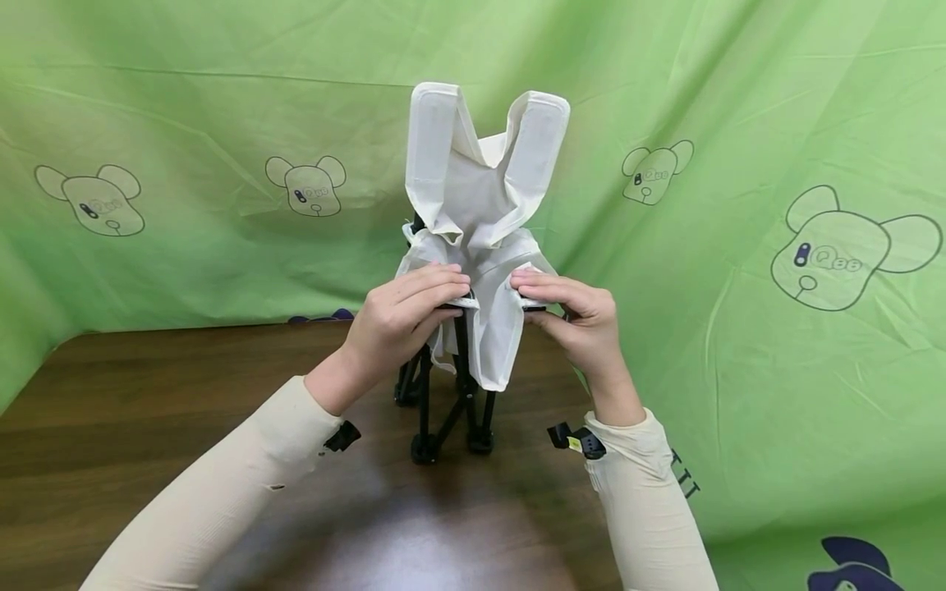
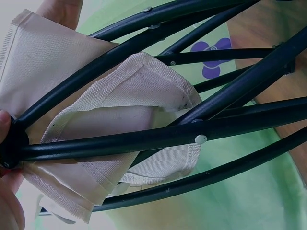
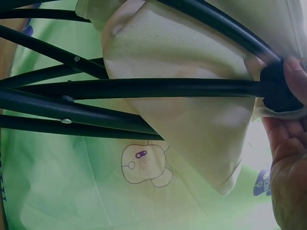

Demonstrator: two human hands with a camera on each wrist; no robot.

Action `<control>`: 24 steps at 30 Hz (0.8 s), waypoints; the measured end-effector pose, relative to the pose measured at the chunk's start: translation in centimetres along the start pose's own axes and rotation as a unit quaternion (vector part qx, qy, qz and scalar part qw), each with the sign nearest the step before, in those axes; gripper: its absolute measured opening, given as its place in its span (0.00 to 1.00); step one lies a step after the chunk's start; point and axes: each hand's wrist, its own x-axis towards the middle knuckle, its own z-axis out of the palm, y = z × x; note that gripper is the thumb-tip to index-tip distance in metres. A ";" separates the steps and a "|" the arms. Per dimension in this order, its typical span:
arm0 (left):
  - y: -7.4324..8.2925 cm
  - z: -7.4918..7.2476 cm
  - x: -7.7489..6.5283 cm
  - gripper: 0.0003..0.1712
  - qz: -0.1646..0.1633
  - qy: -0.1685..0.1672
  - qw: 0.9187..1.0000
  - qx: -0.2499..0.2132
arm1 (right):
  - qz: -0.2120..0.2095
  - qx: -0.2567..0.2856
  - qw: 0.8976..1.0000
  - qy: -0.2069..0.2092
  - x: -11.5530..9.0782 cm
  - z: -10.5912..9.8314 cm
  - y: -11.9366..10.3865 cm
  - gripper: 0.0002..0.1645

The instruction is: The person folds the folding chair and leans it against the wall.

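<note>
A small folding chair (image 1: 484, 197) with white fabric and a black tube frame (image 1: 424, 394) stands partly folded on the wooden table. My left hand (image 1: 402, 316) grips its near left corner, fingers over the fabric and thumb beneath. Opposite it, my right hand (image 1: 580, 316) pinches the near right corner the same way. Between the hands the seat fabric (image 1: 497, 345) sags in a fold. The left wrist view shows crossed black tubes (image 2: 120, 143) meeting at a corner joint by the fingertips. In the right wrist view, thumb and fingers hold a black corner joint (image 3: 280, 88).
Green cloth (image 1: 222, 246) printed with bear heads hangs behind and to the right of the brown wooden table (image 1: 185, 394). The chair's black feet (image 1: 424, 448) rest on the tabletop. A black strap (image 1: 580, 441) is at the right wrist.
</note>
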 end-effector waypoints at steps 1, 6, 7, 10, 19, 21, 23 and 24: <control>-0.1 0.0 0.0 0.18 0.000 0.000 1.000 -0.001 | -0.001 0.000 1.000 0.000 0.0 0.0 0.0 0.18; -0.4 0.2 0.1 0.18 0.002 0.002 1.000 -0.004 | 0.001 -0.001 1.000 0.001 0.1 0.1 0.2 0.18; -0.4 0.2 0.1 0.18 0.002 0.003 1.000 -0.004 | 0.002 0.000 1.000 0.001 0.1 0.0 0.3 0.18; -0.6 0.4 0.1 0.19 0.000 0.008 1.000 -0.009 | 0.004 0.003 1.000 0.002 0.0 0.0 0.5 0.19; -1.0 0.6 0.1 0.19 -0.008 0.011 1.000 -0.028 | 0.009 0.013 1.000 0.003 0.0 0.0 0.8 0.18; -1.1 0.6 0.2 0.19 -0.007 0.011 0.999 -0.030 | 0.011 0.011 1.000 0.003 0.1 0.0 0.7 0.18; -1.2 0.7 0.2 0.19 -0.007 0.011 0.999 -0.031 | 0.014 0.010 1.000 0.003 0.1 0.0 0.7 0.18; -1.3 0.7 0.2 0.19 -0.006 0.011 0.999 -0.032 | 0.015 0.008 1.000 0.002 0.2 0.0 0.7 0.18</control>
